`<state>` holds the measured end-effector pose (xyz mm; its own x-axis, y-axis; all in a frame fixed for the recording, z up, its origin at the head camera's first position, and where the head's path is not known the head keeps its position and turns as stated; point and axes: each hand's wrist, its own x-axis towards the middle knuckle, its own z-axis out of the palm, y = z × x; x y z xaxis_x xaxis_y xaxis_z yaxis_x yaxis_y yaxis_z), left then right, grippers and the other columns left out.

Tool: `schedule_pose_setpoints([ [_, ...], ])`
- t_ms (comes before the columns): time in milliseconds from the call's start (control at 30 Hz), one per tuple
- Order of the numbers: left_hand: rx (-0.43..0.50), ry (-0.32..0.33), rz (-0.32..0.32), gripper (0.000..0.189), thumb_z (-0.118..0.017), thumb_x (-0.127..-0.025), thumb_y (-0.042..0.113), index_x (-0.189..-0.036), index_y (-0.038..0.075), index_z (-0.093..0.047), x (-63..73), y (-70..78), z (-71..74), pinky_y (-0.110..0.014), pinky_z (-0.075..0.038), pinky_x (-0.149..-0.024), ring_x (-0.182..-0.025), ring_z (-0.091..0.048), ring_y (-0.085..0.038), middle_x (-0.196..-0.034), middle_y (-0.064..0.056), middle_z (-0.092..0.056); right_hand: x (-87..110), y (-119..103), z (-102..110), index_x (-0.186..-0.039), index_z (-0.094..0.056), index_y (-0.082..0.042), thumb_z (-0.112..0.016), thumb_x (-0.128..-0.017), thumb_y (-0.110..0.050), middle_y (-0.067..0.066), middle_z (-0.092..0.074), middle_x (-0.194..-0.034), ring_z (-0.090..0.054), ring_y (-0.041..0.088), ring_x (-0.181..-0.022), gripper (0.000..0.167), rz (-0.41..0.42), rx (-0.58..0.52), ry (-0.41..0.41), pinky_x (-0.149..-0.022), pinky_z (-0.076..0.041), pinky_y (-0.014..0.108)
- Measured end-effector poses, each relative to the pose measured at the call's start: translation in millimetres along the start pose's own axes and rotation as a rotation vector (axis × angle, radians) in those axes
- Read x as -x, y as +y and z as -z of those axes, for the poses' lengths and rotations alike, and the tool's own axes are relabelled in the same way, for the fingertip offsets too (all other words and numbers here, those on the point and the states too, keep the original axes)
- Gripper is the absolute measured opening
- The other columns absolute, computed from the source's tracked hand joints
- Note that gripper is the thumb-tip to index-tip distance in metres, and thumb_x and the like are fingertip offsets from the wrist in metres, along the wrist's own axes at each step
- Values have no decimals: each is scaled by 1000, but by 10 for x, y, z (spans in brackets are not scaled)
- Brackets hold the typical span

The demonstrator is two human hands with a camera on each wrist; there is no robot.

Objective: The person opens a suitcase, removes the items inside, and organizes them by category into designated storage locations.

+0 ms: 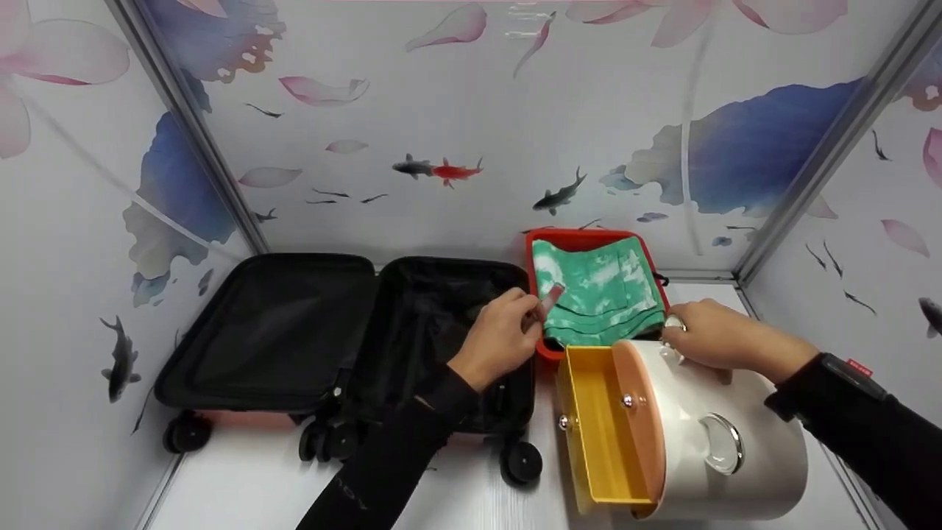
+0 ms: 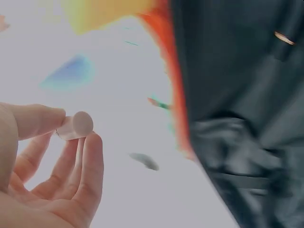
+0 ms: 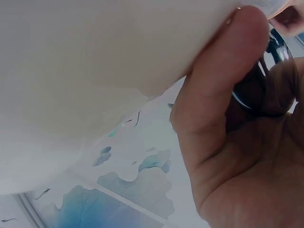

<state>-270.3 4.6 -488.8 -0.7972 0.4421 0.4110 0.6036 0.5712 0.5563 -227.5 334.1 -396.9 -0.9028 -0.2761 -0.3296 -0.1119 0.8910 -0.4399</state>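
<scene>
My left hand (image 1: pixel 499 335) pinches a slim pinkish tube, like a lipstick (image 1: pixel 552 298), between thumb and fingertips, over the left edge of the red case. In the left wrist view the pale round end of this tube (image 2: pixel 82 124) faces the camera. My right hand (image 1: pixel 710 331) grips a glossy handle (image 3: pixel 268 88) on the far side of a white rounded storage box (image 1: pixel 706 397). The box has an orange inner face (image 1: pixel 639 412) and a yellow drawer (image 1: pixel 611 434) standing out, with small silver knobs. A second handle (image 1: pixel 725 443) shows on the box's near side.
An open black suitcase (image 1: pixel 280 338) lies at the left, its wheels toward me. Behind the box, the red case (image 1: pixel 589 237) holds a folded green and white cloth (image 1: pixel 600 283). Walls printed with fish and petals enclose the white surface.
</scene>
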Motion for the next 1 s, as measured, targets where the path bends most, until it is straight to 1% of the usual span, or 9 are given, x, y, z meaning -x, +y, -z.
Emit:
schedule_pose_setpoints([
  [67,18,-13,-52,10,-68,-106,12,-107,17,-76,43,194,40,-24,-53,-80,-86,-65,-14,-104,-1,-67,1,7,-3,-126,-63,3,-52,-108,-23,9,-68,-78,-61,17,-39,34,-1,-1,0,-40,-52,40],
  [167,32,-64,-109,8,-70,-104,12,-106,17,-76,117,453,75,-19,-54,-81,-89,-68,-14,-103,0,-69,2,15,-5,-123,-64,2,-52,-107,-23,9,-67,-77,-61,16,-40,32,3,0,10,-40,-52,40],
  [333,35,-197,-135,9,-74,-101,13,-108,16,-77,238,723,32,-10,-52,-79,-90,-68,-5,-102,4,-75,5,14,-10,-118,-63,1,-51,-107,-22,10,-67,-79,-61,16,-39,29,4,6,17,-41,-52,40],
  [400,14,-247,-134,10,-74,-100,12,-108,17,-79,275,772,-17,-10,-52,-78,-90,-68,-4,-102,5,-77,6,9,-12,-117,-63,2,-51,-107,-22,11,-69,-82,-61,16,-39,29,8,7,21,-41,-53,41],
  [500,-65,-287,-143,11,-76,-98,14,-107,18,-81,317,804,-107,-14,-54,-77,-88,-69,-5,-100,6,-80,5,0,-11,-115,-64,1,-51,-107,-21,12,-69,-84,-61,16,-39,28,16,5,24,-41,-53,41],
  [633,-188,-300,-177,11,-78,-96,16,-105,20,-84,358,820,-233,-19,-55,-74,-84,-71,-8,-95,5,-81,5,-2,-2,-112,-64,0,-51,-107,-22,11,-68,-82,-61,16,-39,26,12,3,18,-41,-53,40],
  [800,-299,-296,-229,14,-76,-99,18,-102,25,-88,415,869,-407,-24,-58,-79,-82,-72,-8,-90,8,-80,0,7,-1,-116,-64,1,-51,-107,-23,11,-68,-81,-61,17,-40,28,0,-4,4,-41,-53,40],
  [867,-334,-297,-234,16,-75,-99,19,-101,28,-88,434,894,-479,-24,-55,-82,-81,-69,-7,-88,11,-80,-5,11,-4,-120,-64,2,-51,-107,-23,12,-69,-83,-61,17,-40,30,2,-4,5,-41,-53,40],
  [1000,-426,-299,-226,11,-78,-96,23,-92,32,-85,470,939,-616,-25,-42,-79,-81,-61,-8,-83,13,-77,-12,16,-14,-123,-64,3,-51,-107,-23,13,-70,-88,-62,18,-40,33,1,-2,3,-41,-52,40],
])
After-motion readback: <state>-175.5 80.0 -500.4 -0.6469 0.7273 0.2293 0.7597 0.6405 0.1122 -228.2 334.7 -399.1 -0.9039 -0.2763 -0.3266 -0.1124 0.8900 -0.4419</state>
